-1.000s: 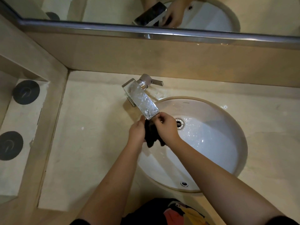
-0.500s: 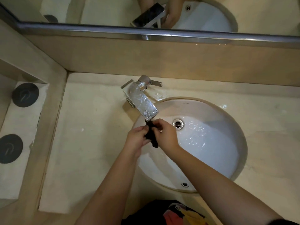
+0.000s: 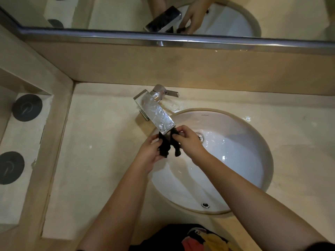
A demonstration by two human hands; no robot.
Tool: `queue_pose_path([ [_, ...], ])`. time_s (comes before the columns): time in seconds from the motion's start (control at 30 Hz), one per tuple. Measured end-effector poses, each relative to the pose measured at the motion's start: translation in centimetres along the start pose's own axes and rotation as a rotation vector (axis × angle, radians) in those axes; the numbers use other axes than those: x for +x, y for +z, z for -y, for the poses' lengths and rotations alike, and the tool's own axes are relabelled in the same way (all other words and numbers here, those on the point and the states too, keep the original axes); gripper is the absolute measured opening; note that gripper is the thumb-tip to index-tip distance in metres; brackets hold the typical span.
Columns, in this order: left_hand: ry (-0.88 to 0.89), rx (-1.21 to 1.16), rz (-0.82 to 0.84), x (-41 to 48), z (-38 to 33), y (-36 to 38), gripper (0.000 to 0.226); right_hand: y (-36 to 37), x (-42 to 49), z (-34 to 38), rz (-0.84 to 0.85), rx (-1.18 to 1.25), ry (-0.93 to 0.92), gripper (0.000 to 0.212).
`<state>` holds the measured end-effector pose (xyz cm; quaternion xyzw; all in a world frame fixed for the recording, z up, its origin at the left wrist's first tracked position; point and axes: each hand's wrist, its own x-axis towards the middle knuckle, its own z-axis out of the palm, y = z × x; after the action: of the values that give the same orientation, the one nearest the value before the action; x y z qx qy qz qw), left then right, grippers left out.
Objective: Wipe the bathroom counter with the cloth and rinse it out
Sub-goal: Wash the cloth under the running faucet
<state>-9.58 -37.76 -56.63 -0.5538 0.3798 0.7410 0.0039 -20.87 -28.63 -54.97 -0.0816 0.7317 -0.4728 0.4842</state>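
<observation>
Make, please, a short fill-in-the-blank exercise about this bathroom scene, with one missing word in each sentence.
1. The left hand and the right hand hold a ____ cloth.
2. The cloth hangs under the spout of the faucet, over the white ____.
3. The faucet's lever points toward the picture's ____ side.
4. Above the counter, a ____ reflects the faucet.
Missing words: black; sink; right; mirror.

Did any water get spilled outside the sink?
Yes. A small puddle glistens on the counter, just behind the sink rim and beside the faucet base. Another drop sits on the counter farther right along the rim. Nothing looks broken or crooked.
</observation>
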Motion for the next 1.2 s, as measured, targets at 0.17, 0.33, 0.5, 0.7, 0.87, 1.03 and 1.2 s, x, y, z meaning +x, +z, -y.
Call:
queue_pose_path([
  [0.17, 0.033, -0.049, 0.059, 0.1, -0.4, 1.0, 0.023, 0.8, -1.0, -1.8, -0.104, -0.254, -0.277, 0.021],
  [0.33, 0.063, -0.068, -0.083, -0.4, 0.5, 2.4, 0.009, 0.7, 0.8, -2.1, -0.314, -0.26, -0.135, 0.02],
  [0.5, 0.077, -0.048, -0.058, -1.1, 1.7, 0.4, 0.009, -1.5, 2.6, -1.8, -0.184, -0.344, -0.098, 0.011],
  [0.7, 0.184, 0.308, 0.022, -1.6, 1.4, -0.8, 0.016, -0.9, 2.2, -0.8, -0.021, -0.047, 0.033, 0.009],
  [0.87, 0.331, 0.566, -0.112, -1.5, 0.3, -0.6, 0.008, -1.6, 1.9, -0.2, -0.042, -0.161, -0.076, 0.011],
  [1.03, 0.437, 0.64, -0.168, -0.8, -0.3, -1.7, 0.008, -3.4, 2.5, -0.3, 0.115, -0.761, -0.242, 0.033],
  [1.2, 0.537, 0.795, -0.028, -1.2, -0.8, -1.6, 0.004, -3.3, 2.4, 0.3, 0.318, -1.105, -0.241, 0.028],
])
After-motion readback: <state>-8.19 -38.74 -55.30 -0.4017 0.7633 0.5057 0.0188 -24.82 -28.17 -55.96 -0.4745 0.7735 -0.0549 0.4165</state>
